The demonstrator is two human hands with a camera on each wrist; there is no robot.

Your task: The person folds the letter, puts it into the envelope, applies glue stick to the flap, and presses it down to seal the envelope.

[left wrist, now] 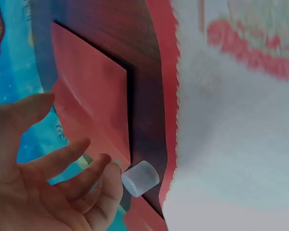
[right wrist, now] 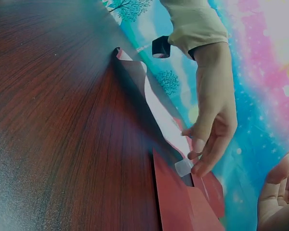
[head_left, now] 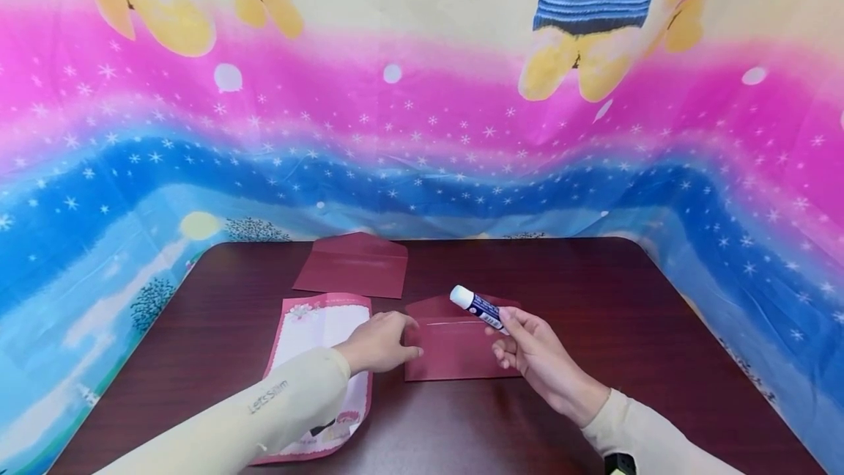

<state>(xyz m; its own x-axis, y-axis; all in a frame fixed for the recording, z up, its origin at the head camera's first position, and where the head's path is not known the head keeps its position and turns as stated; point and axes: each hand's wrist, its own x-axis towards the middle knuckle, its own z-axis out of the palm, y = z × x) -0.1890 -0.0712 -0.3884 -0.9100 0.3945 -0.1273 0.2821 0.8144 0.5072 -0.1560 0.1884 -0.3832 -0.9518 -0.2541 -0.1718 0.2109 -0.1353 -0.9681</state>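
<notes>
A: What is laid on the dark reddish-brown wooden table (head_left: 613, 328)?

B: At the left, a white paper sheet with a pink floral border (head_left: 316, 336) is stretched from near to far. Beyond it a dark-red paper envelope with a pointed flap (head_left: 356, 270) is placed. To the right of the sheet, a second dark-red paper envelope (head_left: 455, 354) is set nearer, its long axis run left to right, its flap opened toward the far side.

A: By which hand is that nearer envelope approached more closely?

B: It is flanked by both: its left edge is overhung by the left hand (head_left: 379, 343), its right edge by the right hand (head_left: 543, 365).

A: How are the fingers arranged?

B: On the right, a white-and-navy cylindrical glue stick (head_left: 483, 306) is pinched between thumb and fingers. On the left, thumb and index are held apart, while a translucent white plastic cap (left wrist: 140, 179) is held at the curled lower fingers.

A: Which relation is to be judged decisive?

B: The stick's slant, probably. It is held above the nearer envelope, not touching; its white end is aimed far and left from the right fingers, across the flap, so a downward tilt seems called for.
</notes>
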